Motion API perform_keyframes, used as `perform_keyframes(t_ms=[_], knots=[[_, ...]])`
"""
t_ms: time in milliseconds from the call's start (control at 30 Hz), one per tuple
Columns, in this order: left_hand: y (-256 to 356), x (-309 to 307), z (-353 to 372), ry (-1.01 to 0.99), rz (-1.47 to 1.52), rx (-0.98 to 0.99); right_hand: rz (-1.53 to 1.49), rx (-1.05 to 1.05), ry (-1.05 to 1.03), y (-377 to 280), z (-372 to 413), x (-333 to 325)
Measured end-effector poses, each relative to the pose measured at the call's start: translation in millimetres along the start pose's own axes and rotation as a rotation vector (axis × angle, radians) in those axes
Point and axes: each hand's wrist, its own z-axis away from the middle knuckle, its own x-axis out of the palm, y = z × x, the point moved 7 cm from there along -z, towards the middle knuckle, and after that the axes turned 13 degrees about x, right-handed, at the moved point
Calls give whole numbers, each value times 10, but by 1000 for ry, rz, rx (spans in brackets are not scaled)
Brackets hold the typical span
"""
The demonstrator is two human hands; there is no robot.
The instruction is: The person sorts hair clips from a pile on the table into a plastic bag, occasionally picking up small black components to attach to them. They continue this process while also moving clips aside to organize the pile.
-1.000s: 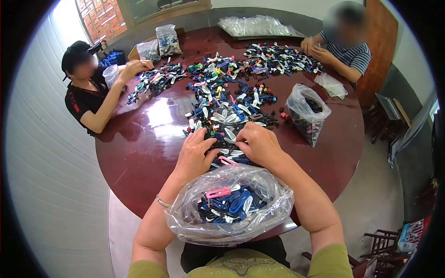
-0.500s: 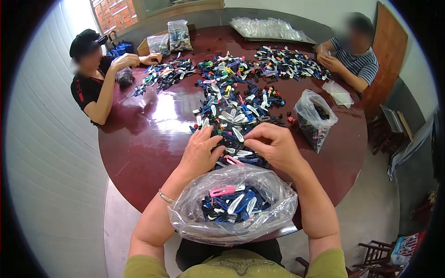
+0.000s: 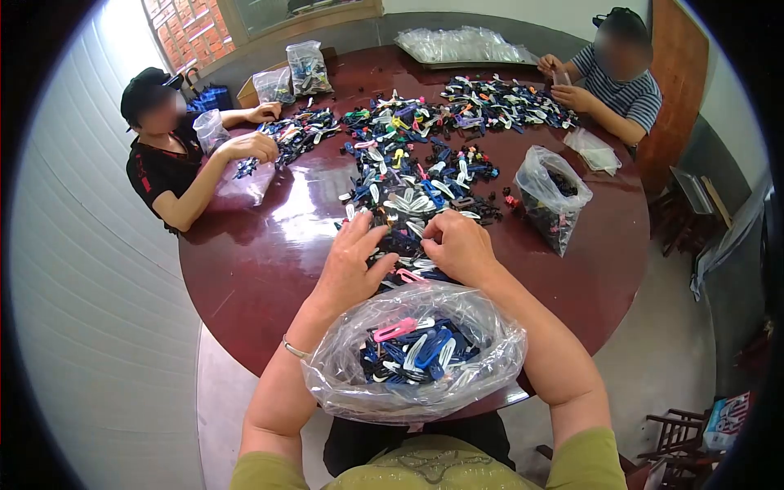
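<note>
A long heap of hair clips (image 3: 396, 175), mostly white, black and dark blue, runs across the table to my hands. Over the near left side of the heap, my left hand (image 3: 353, 257) is spread, its fingertips among the clips. My right hand (image 3: 459, 247) is just to its right, thumb and forefinger pressed together low over the heap; whatever they pinch is too small to name. Closer to my body, a clear plastic bag (image 3: 327, 371) stands open between my forearms, with blue, black and white clips and a pink clip (image 3: 395, 329) on top.
Another clear bag (image 3: 554, 196) with dark clips stands on the right of the round table (image 3: 245, 302). Flat bags (image 3: 594, 152) lie behind it, and a tray of clear packets (image 3: 465, 46) at the far edge. One person sits far left, another far right.
My right hand has moved slightly left, toward my left hand, and the white clip near its fingertips is no longer there. The left person's arm has reached to the clips, with a clear bag before them.
</note>
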Motion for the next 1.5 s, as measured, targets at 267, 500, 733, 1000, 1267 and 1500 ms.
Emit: perform_keyframes(t_ms=[267, 500, 733, 1000, 1267, 1500], knots=[[-86, 216, 168, -286, -102, -54, -6, -51, 93, -54, 51, -32], [-227, 469, 229, -352, -160, -65, -40, 54, 86, 43, -2, -55], [-157, 391, 113, -282, -215, -102, -220, 5, 213, 23, 3, -337], [-294, 113, 87, -77, -60, -276, -590, -228, -385, -521, 483, -889], [-667, 78, 241, 4, 94, -500, -324, -67, -129, -65, 170, -688], [-350, 174, 96, 5, 356, -323, 83, -197, -124, -176, 241, -74]])
